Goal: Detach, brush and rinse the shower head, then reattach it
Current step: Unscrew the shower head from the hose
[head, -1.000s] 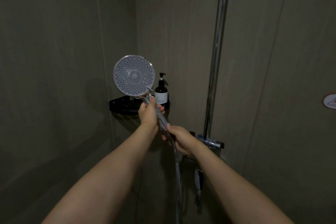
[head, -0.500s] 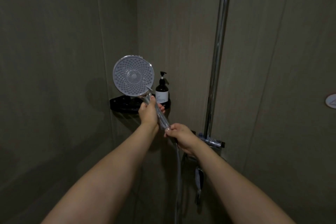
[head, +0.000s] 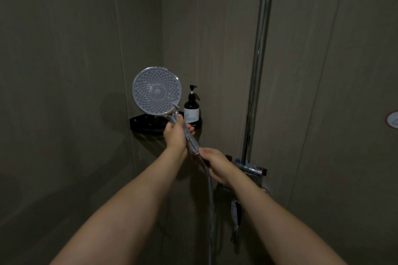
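The round shower head (head: 156,91) faces me, its nozzle face up and to the left, held in front of the shower corner. My left hand (head: 175,134) is wrapped around its chrome handle just below the head. My right hand (head: 214,164) grips the joint where the silver hose (head: 210,206) meets the bottom of the handle. The hose hangs straight down from there between my forearms. Whether the hose nut is loose or tight cannot be seen.
A black corner shelf (head: 146,125) holds a dark pump bottle (head: 191,108) behind the shower head. A chrome riser pipe (head: 259,60) runs up the right wall from the mixer valve (head: 252,170). A small round wall fitting (head: 393,119) sits at the far right edge.
My right hand has slid slightly up the hose to the base of the handle. The shower head and my left hand have barely moved.
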